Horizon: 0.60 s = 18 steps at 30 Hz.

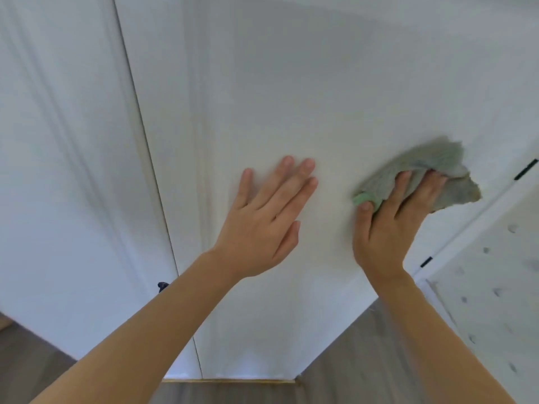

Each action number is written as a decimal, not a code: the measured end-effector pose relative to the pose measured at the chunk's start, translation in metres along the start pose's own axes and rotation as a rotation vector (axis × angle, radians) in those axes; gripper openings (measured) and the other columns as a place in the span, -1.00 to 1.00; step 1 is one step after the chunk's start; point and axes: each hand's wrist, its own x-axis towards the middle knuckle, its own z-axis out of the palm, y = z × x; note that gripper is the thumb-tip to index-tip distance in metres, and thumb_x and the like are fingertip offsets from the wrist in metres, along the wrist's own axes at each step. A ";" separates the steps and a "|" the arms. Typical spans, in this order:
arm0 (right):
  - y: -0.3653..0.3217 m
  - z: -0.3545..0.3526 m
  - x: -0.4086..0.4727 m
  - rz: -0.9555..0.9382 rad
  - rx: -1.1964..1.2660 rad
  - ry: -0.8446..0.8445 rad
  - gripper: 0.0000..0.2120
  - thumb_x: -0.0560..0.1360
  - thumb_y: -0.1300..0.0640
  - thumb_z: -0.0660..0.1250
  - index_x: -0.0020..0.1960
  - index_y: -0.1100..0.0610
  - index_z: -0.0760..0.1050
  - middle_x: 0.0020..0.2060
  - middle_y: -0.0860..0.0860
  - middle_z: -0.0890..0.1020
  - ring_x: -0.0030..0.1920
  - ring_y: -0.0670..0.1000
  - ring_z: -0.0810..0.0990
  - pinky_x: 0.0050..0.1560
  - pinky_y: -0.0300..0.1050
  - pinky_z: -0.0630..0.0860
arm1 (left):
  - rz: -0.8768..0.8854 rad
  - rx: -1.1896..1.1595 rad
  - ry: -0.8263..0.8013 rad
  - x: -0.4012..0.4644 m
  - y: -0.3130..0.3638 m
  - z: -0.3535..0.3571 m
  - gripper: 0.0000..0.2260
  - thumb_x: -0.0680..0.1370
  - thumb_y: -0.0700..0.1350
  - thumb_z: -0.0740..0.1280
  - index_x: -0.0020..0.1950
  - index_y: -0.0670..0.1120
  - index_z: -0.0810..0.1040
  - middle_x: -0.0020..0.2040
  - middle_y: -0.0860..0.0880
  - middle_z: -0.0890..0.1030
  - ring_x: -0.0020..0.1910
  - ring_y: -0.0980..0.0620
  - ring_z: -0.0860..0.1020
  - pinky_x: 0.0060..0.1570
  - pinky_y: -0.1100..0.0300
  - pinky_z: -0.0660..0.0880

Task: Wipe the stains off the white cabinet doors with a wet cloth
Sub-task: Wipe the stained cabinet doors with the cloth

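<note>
at the far left stands one white cabinet door [67,170] with long moulded grooves running top to bottom. a thin dark seam separates it from a second white cabinet door [262,97], the broad one in the middle, so two closed doors can be counted. a small dark object [162,286] shows at the seam just beside the left forearm; what it is cannot be told.

the left hand [265,217] lies flat on the middle door, palm to the surface, fingers straight and slightly spread, pointing up and a little right, thumb set apart on the right side. it holds nothing.

further right, the right hand [393,225] presses one cloth [431,167] against the same door. the cloth is grey-green with a brighter green corner near the thumb, bunched and blurred; its long axis runs from lower left to upper right, its ragged end pointing toward the door's right edge. the fingers curl into its folds and the thumb pins the green corner.

at the far right, an open white panel [501,287] dotted with rows of small holes angles away, with two dark hinge marks along its edge. grey wood floor [344,360] shows below.
</note>
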 end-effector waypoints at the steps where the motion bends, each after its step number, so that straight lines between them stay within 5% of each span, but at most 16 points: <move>1: 0.004 0.004 -0.030 -0.031 -0.017 -0.063 -0.43 0.65 -0.06 -0.07 0.55 0.04 -0.24 0.52 0.07 -0.25 0.51 0.14 -0.23 0.48 0.13 -0.15 | -0.003 -0.008 -0.018 -0.009 0.007 0.006 -0.53 0.54 -0.12 0.12 0.45 -0.17 0.28 0.47 -0.10 0.21 0.50 -0.07 0.09 0.41 -0.15 -0.02; 4: 0.013 0.009 -0.101 -0.097 -0.028 -0.245 -0.48 0.65 -0.04 -0.03 0.55 0.07 -0.03 0.51 0.12 -0.01 0.49 0.27 -0.01 0.41 0.24 0.16 | -0.001 -0.137 -0.086 -0.043 0.027 0.019 -0.56 0.52 -0.16 0.15 0.41 -0.19 0.32 0.45 -0.15 0.27 0.47 -0.12 0.21 0.38 -0.07 0.17; 6: 0.019 0.010 -0.125 -0.230 -0.059 -0.308 -0.64 0.60 0.04 0.08 0.37 0.08 0.25 0.23 0.17 0.30 0.24 0.30 0.29 0.01 0.18 0.46 | -0.024 -0.248 -0.153 -0.072 0.042 0.030 -0.60 0.53 -0.19 0.14 0.37 -0.19 0.35 0.42 -0.17 0.33 0.39 -0.15 0.32 0.24 0.01 0.34; 9: 0.022 0.013 -0.140 -0.453 -0.035 -0.320 -0.62 0.46 0.16 0.23 0.27 -0.01 0.35 0.13 0.02 0.37 0.21 0.14 0.29 -0.03 0.03 0.38 | -0.179 -0.393 -0.275 -0.107 0.061 0.043 -0.66 0.52 -0.19 0.14 0.30 -0.16 0.38 0.26 -0.16 0.47 0.16 -0.12 0.47 0.01 0.08 0.43; 13: 0.017 0.028 -0.163 -0.749 0.054 -0.500 -0.57 0.57 0.25 0.03 0.37 0.00 0.40 0.30 -0.05 0.46 0.29 0.03 0.35 0.30 0.00 0.20 | -0.628 -0.520 -0.346 -0.132 0.081 0.052 -0.81 0.54 -0.16 0.20 0.14 -0.15 0.41 0.02 -0.01 0.51 -0.22 0.21 0.42 -0.22 0.39 0.36; 18: -0.026 0.039 -0.187 -0.780 0.363 -0.604 -0.59 0.51 0.34 0.07 0.19 0.11 0.59 -0.01 -0.01 0.67 0.02 0.04 0.62 0.28 -0.01 0.36 | -1.303 -0.743 -0.372 -0.165 0.089 0.049 -0.79 0.52 -0.20 0.30 0.07 0.02 0.35 0.02 0.13 0.49 -0.09 0.21 0.52 -0.22 0.46 0.40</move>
